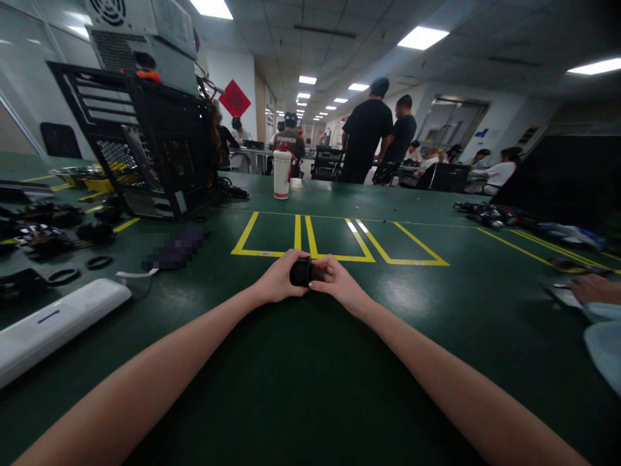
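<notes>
A small black rounded part point(301, 273) is held between my two hands just above the green table point(310, 362); its exact kind I cannot make out. My left hand point(280, 277) wraps round its left side, thumb below and fingers above. On the other side, the fingers and thumb of my right hand point(334, 278) pinch its right edge. Beyond the hands, yellow tape outlines point(334, 258) mark the table top.
To the left stand an open black computer case point(160, 149), a white power strip point(63, 323) and scattered black parts point(43, 223). A white cup point(282, 173) stands at the back. Another person's hand point(594, 288) rests at the right edge, near a cable heap point(490, 213).
</notes>
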Motion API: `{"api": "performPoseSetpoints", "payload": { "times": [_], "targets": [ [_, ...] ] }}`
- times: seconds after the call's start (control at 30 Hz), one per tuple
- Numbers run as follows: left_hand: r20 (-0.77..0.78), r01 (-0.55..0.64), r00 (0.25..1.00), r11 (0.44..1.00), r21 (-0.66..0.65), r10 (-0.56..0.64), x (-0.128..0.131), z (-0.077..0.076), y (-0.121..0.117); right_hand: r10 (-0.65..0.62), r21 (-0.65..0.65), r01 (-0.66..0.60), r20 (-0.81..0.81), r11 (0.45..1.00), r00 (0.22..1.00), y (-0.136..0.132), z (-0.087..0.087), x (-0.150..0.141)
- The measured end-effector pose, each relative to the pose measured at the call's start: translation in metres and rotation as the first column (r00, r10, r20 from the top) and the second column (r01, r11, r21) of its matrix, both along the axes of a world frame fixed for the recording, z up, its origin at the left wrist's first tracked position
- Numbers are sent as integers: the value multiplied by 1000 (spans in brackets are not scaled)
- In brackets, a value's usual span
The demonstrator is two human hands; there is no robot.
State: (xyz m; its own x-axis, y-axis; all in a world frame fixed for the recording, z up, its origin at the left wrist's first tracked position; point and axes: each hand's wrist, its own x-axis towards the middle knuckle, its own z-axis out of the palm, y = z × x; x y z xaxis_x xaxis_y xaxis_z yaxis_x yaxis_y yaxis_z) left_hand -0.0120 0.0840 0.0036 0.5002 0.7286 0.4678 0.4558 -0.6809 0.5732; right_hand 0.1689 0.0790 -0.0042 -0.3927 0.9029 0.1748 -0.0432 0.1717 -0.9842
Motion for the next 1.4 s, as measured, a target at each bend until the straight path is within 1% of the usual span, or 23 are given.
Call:
{"api": "performPoseSetpoints", "payload": {
  "times": [0.07, 0.17, 0.27, 0.37, 0.53, 0.67, 0.73, 0.87, 0.9, 1.03, 1.1, 1.3, 1.4],
  "targets": [
    [0, -1, 1000, 1000, -3, 1, 0, 0, 0, -5, 11, 5, 2, 1000, 1000, -1, 1, 0],
    [0, -5, 1000, 1000, 0, 5, 0, 2, -2, -49, 8, 49, 18, 999, 999, -1, 2, -3],
    [0, -6, 1000, 1000, -5, 6, 0, 3, -3, -70, -40, 70, 5, 997, 998, 2, 2, -5],
    [-2, -8, 1000, 1000, -12, 8, 0, 3, -2, -53, -79, 54, 19, 995, 998, 2, 1, -5],
    [-13, -11, 1000, 1000, -5, 11, 0, 2, -2, -4, -8, 4, 20, 1000, 1000, 0, 2, 0],
    [-23, -15, 1000, 1000, -3, 15, -1, 3, -3, -30, -6, 30, 16, 1000, 999, -1, 5, -3],
    [-23, -15, 1000, 1000, -3, 15, -1, 3, -4, -38, -24, 38, -1, 999, 999, 0, 6, -5],
    [-16, -15, 1000, 1000, 15, 15, 0, 1, -1, -61, -117, 59, -16, 991, 998, 3, 5, -7],
    [-15, -15, 1000, 1000, 19, 15, 0, 1, -1, -60, -125, 58, -14, 991, 998, 3, 4, -6],
    [2, -12, 1000, 1000, 23, 12, 0, -1, 1, 7, -42, -8, -29, 999, 1000, 2, 3, -2],
    [8, -8, 1000, 1000, 20, 8, 0, -1, 1, 30, -31, -31, -31, 999, 999, 0, 3, -1],
    [5, -14, 1000, 1000, 5, 14, 0, 0, -1, -44, -18, 43, -19, 999, 999, 2, 0, -5],
    [8, -16, 1000, 1000, -1, 16, 0, 0, 0, -58, -66, 57, -5, 996, 998, 4, 1, -6]
  ]
}}
